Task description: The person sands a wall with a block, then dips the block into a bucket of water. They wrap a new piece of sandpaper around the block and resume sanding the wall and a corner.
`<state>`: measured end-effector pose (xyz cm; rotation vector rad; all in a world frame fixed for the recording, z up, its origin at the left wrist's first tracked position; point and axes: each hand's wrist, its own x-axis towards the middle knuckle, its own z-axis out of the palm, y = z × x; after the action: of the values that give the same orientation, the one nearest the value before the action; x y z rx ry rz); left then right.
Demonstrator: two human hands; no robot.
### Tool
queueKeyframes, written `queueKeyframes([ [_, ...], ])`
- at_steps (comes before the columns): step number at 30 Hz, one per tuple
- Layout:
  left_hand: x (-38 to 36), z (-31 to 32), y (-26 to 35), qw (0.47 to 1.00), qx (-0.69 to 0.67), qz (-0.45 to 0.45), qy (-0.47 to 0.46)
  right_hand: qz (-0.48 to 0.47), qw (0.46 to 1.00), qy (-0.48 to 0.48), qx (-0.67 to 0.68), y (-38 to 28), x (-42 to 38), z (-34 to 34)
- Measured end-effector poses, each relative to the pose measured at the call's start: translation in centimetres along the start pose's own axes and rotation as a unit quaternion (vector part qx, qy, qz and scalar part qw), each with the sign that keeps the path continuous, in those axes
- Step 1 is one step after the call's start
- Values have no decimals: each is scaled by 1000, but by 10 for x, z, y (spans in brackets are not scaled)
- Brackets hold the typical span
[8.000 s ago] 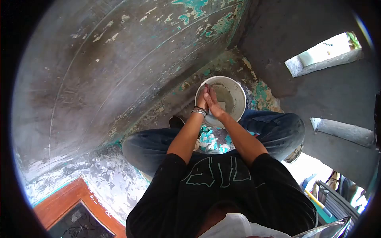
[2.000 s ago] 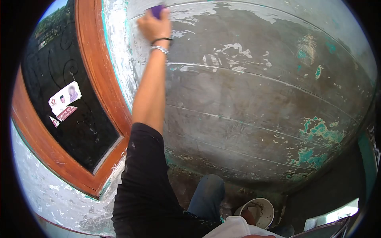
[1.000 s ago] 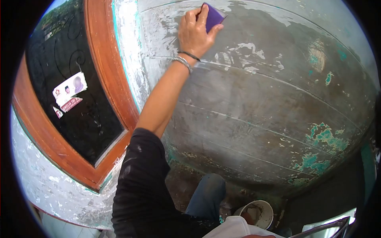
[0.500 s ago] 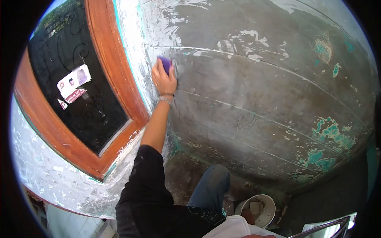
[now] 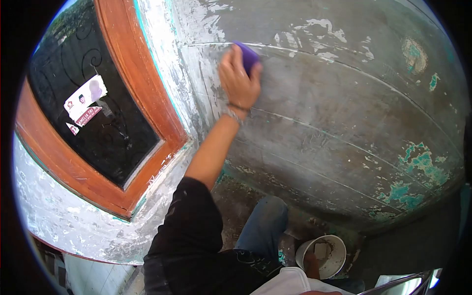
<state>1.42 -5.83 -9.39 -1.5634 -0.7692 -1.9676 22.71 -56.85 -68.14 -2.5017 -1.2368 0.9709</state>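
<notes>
My left hand (image 5: pixel 239 78) reaches up to the grey wall (image 5: pixel 314 98), its back towards me. Its fingers are closed around a flat purple pad (image 5: pixel 249 57), which appears to be against the wall surface. The pad's exact kind cannot be made out, as the fingers cover part of it. Just above the hand, a pale horizontal line (image 5: pixel 300 51) crosses the wall, with white patches around it. My right hand does not show clearly anywhere.
A wood-framed window (image 5: pixel 169 125) with a torn sticker (image 5: pixel 86 101) stands at left. A white bucket (image 5: pixel 335 260) holding a pale block sits on the floor near my bent knee (image 5: pixel 269 216). Green paint patches (image 5: pixel 405 194) mark the lower right wall.
My left hand has moved right and slightly up along the wall, away from the corner by the window, still gripping the purple pad. The view has shifted slightly.
</notes>
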Motion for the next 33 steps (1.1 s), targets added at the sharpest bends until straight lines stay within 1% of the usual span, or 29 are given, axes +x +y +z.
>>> queueKeyframes([
  [2,-22,-15,-6,987,-37,100,-118,12,1000,7,8,-3,2,-1],
  [3,-20,-16,-22,988,-33,95,-121,22,1000,13,17,-5,0,-4],
  [5,7,-8,-73,994,72,32,-82,29,998,31,36,-15,-3,-11],
  [6,8,-2,-96,992,99,-51,-64,15,998,43,39,-17,-5,-15],
  [7,10,-1,-105,982,125,-135,-44,0,998,55,42,-19,-6,-18],
  [8,1,2,-105,982,128,-131,-39,-32,996,77,44,-19,-7,-22],
  [9,-4,-3,-92,983,126,-131,-34,-34,995,82,44,-10,-1,-16],
  [10,-14,-12,-74,992,85,-64,-66,-93,995,25,-37,9,11,-2],
  [11,-22,-19,-62,994,42,2,-102,-146,982,-34,-118,22,14,7],
  [12,-22,-22,-61,991,23,-3,-133,-141,983,-29,-116,16,7,5],
  [13,-11,-17,-65,991,16,-4,-131,-95,992,-31,-82,3,-5,0],
  [14,7,-10,-75,995,26,-8,-101,-49,997,-36,-50,-1,-15,-7],
  [15,24,-5,-85,997,36,-11,-71,-44,997,-35,-51,-2,-20,-14],
  [17,63,6,-100,991,69,-102,-56,-57,996,-42,-51,-8,-16,-19],
  [18,66,13,-107,989,109,-90,-44,-56,997,-29,-42,-5,-13,-18],
  [19,62,19,-110,992,92,-82,-31,-50,997,-32,-50,4,-6,-14],
  [20,51,20,-111,990,114,-87,-13,-44,997,-38,-53,5,0,-4],
  [21,51,24,-99,986,134,-95,5,-42,998,-20,-37,-2,3,4],
  [23,61,35,-72,989,98,-103,34,42,997,-59,6,-3,-5,1],
  [24,67,36,-59,988,83,-116,57,46,998,-52,6,-6,-10,-6],
  [25,78,39,-48,988,80,-120,56,40,996,-77,-4,-8,-17,-11],
  [26,97,46,-34,988,85,-104,70,34,994,-104,-13,-15,-25,-16],
  [27,116,52,-17,989,86,-85,85,38,994,-103,-9,-14,-27,-19],
  [29,145,62,33,989,50,-96,103,-12,992,-124,-28,-17,-26,-22],
  [30,158,66,62,993,18,-53,99,-28,991,-129,-33,-20,-23,-19],
  [31,165,68,92,995,-10,-14,96,-17,990,-117,-78,-22,-20,-18],
  [32,165,61,129,996,-55,28,71,-5,986,-106,-127,-26,-20,-22],
  [33,158,56,161,994,-88,63,23,-1,986,-107,-129,-33,-23,-28],
])
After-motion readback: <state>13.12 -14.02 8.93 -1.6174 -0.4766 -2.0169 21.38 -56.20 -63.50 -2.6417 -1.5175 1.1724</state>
